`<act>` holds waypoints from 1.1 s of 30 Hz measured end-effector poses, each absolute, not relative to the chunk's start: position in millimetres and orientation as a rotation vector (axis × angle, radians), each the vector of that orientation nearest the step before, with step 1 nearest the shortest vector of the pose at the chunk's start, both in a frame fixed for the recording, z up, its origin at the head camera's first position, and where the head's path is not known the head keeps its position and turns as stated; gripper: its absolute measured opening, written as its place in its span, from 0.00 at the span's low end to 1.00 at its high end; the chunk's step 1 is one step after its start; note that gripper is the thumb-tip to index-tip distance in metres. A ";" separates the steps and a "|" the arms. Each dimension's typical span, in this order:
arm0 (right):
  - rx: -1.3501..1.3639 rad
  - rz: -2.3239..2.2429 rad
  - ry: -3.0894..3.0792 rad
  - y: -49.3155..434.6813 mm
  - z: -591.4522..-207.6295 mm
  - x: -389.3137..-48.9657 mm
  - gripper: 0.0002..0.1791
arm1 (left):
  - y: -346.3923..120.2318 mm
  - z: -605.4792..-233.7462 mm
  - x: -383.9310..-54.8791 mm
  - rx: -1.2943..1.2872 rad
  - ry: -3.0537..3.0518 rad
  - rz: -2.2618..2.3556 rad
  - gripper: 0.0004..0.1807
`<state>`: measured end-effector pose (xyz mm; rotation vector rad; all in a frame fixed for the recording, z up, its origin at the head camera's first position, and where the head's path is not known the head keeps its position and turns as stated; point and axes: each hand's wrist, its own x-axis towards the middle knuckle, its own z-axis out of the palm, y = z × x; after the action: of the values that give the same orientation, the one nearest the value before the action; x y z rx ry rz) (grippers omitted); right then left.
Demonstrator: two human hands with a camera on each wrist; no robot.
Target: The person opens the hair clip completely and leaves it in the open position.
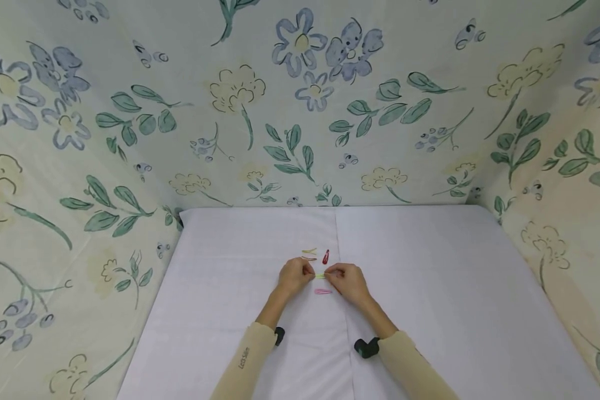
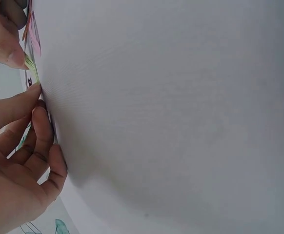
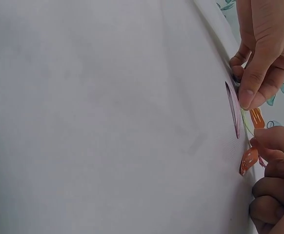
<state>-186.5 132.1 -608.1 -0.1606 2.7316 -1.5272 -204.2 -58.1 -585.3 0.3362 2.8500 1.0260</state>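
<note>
Between both hands is a light green snap hair clip [image 1: 320, 275], low over the white cloth. My left hand [image 1: 293, 276] pinches one end of it between thumb and forefinger. The other end is pinched by the thumb and forefinger of my right hand [image 1: 349, 282]. In the left wrist view the green clip [image 2: 31, 67] spans the two sets of fingertips, which cover its ends. Just nearer to me lies a pink snap hair clip [image 1: 323, 291]. A red hair clip [image 1: 325, 256] lies beyond the hands.
Past my left hand lie a yellow hair clip [image 1: 309, 251] and a thin reddish-brown clip [image 1: 309, 258]. A white cloth [image 1: 420, 266] with a lengthwise crease covers the table. Floral fabric [image 1: 280, 150] hangs behind it and along both sides.
</note>
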 end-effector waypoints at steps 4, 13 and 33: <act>-0.161 -1.513 2.728 130.8 -606.6 -185.3 0.04 | -59.9 -585.1 -202.6 0.343 2.832 1.035 0.05; -0.136 -1.655 2.638 129.7 -603.3 -181.5 0.04 | -65.3 -582.0 -195.4 0.411 2.798 1.166 0.03; -0.216 -1.782 2.586 129.4 -598.6 -177.7 0.02 | -70.2 -584.0 -187.1 0.318 2.707 1.523 0.02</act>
<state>-177.7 129.4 -598.6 -0.2156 2.5859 -1.7820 -187.1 -70.2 -584.0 0.3178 2.7072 1.5230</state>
